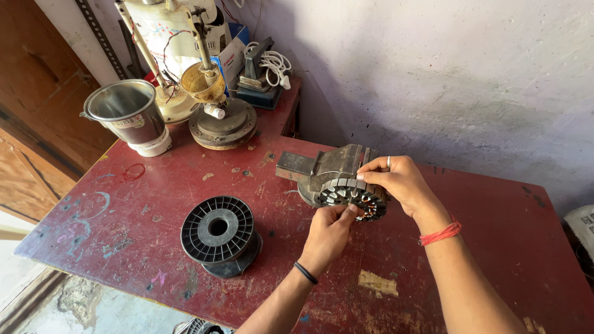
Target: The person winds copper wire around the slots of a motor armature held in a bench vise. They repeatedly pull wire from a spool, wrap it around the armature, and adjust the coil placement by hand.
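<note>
The red worktop (433,260) carries everything. Near its middle a grey bench vise (325,166) stands, and against the vise's near side a slotted motor stator (352,198) is held upright. Left of the vise lies a black plastic wire spool (218,229); beyond it, a steel canister (127,111). The right hand (399,182) has its grip clamped on the stator's top edge. The left hand (328,235) pinches its lower edge.

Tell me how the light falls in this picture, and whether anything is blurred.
Head view: daylight comes from the left; a soft shadow darkens the wall behind the bench. The stator and both hands look sharp. The table edges bend slightly, from the wide lens.
</note>
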